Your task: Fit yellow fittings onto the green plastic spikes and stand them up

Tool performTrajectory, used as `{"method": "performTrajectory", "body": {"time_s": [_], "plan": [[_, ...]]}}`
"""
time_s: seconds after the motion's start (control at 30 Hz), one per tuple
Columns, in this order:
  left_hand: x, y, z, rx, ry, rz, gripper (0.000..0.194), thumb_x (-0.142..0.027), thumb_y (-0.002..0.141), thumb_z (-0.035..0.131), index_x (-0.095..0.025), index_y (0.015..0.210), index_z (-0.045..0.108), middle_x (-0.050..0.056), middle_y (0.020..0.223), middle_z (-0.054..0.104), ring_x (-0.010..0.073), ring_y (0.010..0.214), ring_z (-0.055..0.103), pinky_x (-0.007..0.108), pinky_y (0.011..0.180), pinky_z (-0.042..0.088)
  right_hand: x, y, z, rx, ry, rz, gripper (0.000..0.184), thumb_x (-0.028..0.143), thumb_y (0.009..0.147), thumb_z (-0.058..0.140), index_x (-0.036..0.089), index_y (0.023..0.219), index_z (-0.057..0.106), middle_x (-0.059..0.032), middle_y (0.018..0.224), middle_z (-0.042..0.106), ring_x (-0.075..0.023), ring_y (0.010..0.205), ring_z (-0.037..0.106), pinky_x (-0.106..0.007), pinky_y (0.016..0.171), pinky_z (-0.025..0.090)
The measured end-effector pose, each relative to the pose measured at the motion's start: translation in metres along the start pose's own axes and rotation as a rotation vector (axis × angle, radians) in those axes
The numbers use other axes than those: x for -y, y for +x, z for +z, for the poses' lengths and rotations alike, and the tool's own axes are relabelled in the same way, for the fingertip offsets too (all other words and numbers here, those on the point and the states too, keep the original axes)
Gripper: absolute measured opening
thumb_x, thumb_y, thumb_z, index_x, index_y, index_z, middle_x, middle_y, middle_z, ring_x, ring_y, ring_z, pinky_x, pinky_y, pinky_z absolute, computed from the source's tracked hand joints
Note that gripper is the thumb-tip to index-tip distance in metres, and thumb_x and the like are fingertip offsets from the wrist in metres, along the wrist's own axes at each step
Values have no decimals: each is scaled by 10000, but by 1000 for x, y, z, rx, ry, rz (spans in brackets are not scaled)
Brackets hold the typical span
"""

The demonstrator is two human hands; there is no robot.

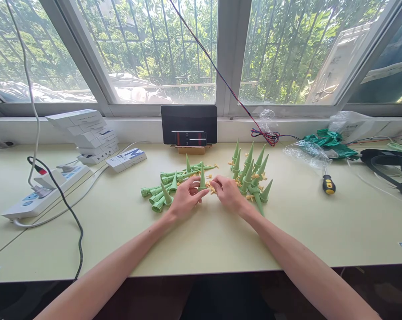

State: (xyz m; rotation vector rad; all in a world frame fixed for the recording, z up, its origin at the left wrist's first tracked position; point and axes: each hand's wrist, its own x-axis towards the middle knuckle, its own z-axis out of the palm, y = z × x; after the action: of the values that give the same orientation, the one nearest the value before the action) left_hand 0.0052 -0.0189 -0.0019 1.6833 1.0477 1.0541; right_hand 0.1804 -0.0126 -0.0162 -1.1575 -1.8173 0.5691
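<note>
Windows [147,53] in grey frames span the far side of the room, with leafy growth and bars beyond the glass. Below them runs a smooth, pale yellow worktop [201,249], carrying stacked white boxes [97,138] and a power strip [21,209] on the left, a black tablet [189,118] and a phone [189,138] at the far middle, and a screwdriver [328,184] on the right.

Both forearms reach in from the near edge, the hands close together near the middle. The left hand [185,197] has its grip closed on an upright green cone [202,178]. The right hand [229,193] bends inward, fingertips drawn together at some small yellow pieces [212,188]; whether its grip holds one, I cannot tell.

Left of the hands lie hollow green tubes [158,206] with open ends; on the right, matte, pointed cones [247,178] stand clustered among yellow bits.
</note>
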Motion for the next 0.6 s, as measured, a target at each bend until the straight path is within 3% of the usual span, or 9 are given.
{"method": "performTrajectory", "body": {"time_s": [0.3,0.47,0.6], "plan": [[1,1,0,14,19,5,430,-404,774,715,-182,1115,578,55,885,680,113,538,567,242,460,472,1,0,0,12,52,49,255,339,934,434,201,728,495,19,598,551,-118,543,470,-241,573,367],[3,3,-1,0,48,5,457,-418,777,709,-169,1133,566,66,898,674,108,531,560,258,482,494,5,1,0,45,204,187,271,392,919,456,199,736,511,17,604,570,-113,513,511,-240,540,403],[5,5,-2,-5,69,10,486,-426,780,705,-168,1168,563,80,940,677,113,551,575,258,487,503,9,2,-1,123,355,321,331,454,908,464,200,699,498,29,553,538,-93,416,448,-227,427,361]]}}
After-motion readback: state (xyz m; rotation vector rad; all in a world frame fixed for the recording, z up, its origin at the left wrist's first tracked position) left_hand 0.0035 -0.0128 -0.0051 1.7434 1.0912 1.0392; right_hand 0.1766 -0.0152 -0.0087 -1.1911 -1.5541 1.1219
